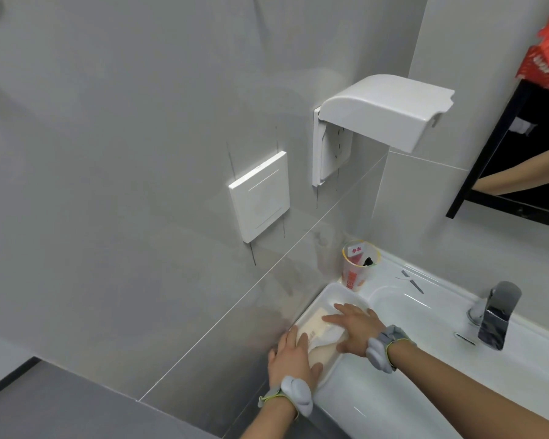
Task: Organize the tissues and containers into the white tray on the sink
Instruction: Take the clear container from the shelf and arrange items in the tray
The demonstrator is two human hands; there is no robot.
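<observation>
Head view: we press the tissue pack (319, 335) flat in the white tray (333, 288), both hands open-fingered; its long axis runs from our left hand (293, 359) toward the cup (358, 266), which is nearer our right hand (354, 329).

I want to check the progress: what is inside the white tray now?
The tray holds a tissue pack, pressed by both hands, left and right. Anything under the hands is hidden.
</observation>
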